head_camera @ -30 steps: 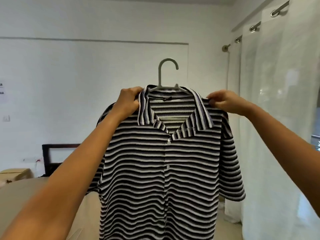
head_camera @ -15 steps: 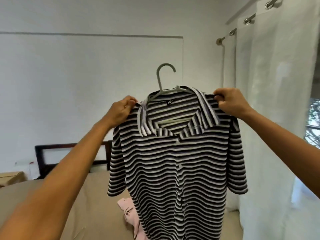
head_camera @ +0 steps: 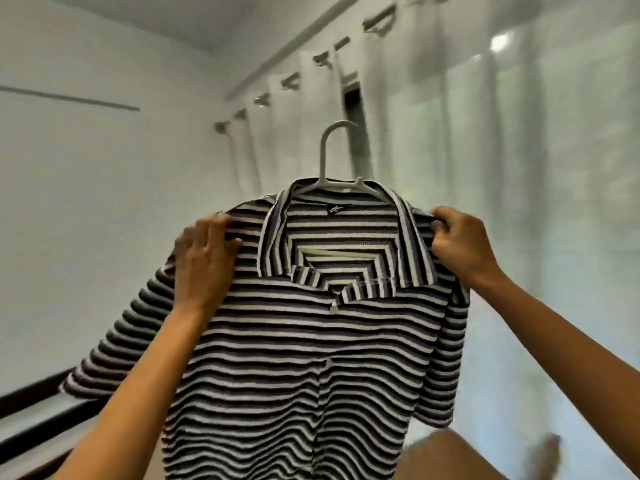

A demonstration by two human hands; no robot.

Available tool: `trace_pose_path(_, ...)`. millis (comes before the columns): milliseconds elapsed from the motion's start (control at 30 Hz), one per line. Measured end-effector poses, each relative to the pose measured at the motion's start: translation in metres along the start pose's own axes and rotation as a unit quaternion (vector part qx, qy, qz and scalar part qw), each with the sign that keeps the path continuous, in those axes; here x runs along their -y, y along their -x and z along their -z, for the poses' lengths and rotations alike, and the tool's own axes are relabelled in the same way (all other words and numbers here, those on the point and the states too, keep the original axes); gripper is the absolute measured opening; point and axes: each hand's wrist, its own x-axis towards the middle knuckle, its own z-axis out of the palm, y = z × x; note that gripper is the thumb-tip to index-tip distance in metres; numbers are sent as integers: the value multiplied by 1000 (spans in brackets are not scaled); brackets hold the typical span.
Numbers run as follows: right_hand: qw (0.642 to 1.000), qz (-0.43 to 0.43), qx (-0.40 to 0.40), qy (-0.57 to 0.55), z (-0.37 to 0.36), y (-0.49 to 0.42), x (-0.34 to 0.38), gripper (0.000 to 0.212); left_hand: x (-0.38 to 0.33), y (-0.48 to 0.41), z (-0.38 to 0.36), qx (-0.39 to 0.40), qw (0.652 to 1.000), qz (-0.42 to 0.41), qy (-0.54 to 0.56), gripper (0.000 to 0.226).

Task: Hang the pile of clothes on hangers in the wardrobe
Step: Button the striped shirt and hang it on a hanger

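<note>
A black-and-white striped collared shirt [head_camera: 294,341] hangs on a pale grey plastic hanger [head_camera: 334,157], held up in front of me in the head view. The hanger's hook sticks up above the collar; its arms are hidden inside the shirt. My left hand [head_camera: 204,261] grips the shirt's left shoulder, fingers spread over the fabric. The right shoulder is pinched by my right hand [head_camera: 460,244], beside the collar. The shirt's front is buttoned and faces me. The whole frame is motion-blurred.
White curtains [head_camera: 502,168] on a rail with rings fill the right side. A white wall [head_camera: 86,202] is at left. A dark wooden bed frame [head_camera: 31,420] shows at the lower left. My leg and foot [head_camera: 467,459] appear at the bottom right.
The view has swung right and tilted, from the wall toward the curtains. The shirt has moved with it. My left hand has slid further down over the shoulder; the pink cloth on the bed has left view.
</note>
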Motion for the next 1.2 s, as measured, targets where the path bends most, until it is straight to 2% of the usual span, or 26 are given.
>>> trace_pose_path(133, 993, -52, -51, 97, 106, 3, -72, 26, -117, -35, -76, 1, 991, -39, 128, 35)
trace_pose_path(267, 971, -64, -95, 208, 219, 4, -129, 26, -258, -69, -139, 14, 962, -94, 256, 31)
trace_pose_path(433, 920, -77, -163, 348, 359, 12, -185, 26, -441, -98, -179, 80, 909, -118, 391, 24)
trace_pose_path(600, 855, -81, -206, 469, 476, 24, -209, 23, -604, -109, -188, 45, 851, -148, 501, 29)
trace_pose_path(733, 805, -45, -163, 569, 558, 36, -211, 21, -721, -120, -180, 39, 790, -156, 592, 29)
trace_pose_path(800, 773, -20, -118, 623, 595, 43, -209, 31, -773, -128, -179, 29, 768, -158, 621, 25)
trace_pose_path(867, 720, -6, -66, 690, 630, 49, -205, 43, -828, -137, -176, 11, 739, -163, 654, 22)
trace_pose_path(967, 623, 7, -2, 782, 668, 53, -204, 44, -907, -143, -164, 0, 685, -170, 708, 19)
trace_pose_path(1067, 547, 4, -23, 837, 696, 56, -206, 38, -984, -156, -148, 8, 626, -196, 755, 20)
trace_pose_path(1167, 422, 34, -42, 905, 730, 61, -207, 45, -1058, -177, -120, 18, 570, -232, 788, 20)
trace_pose_path(1200, 392, 39, -38, 918, 743, 63, -206, 46, -1081, -183, -108, 16, 555, -245, 795, 21)
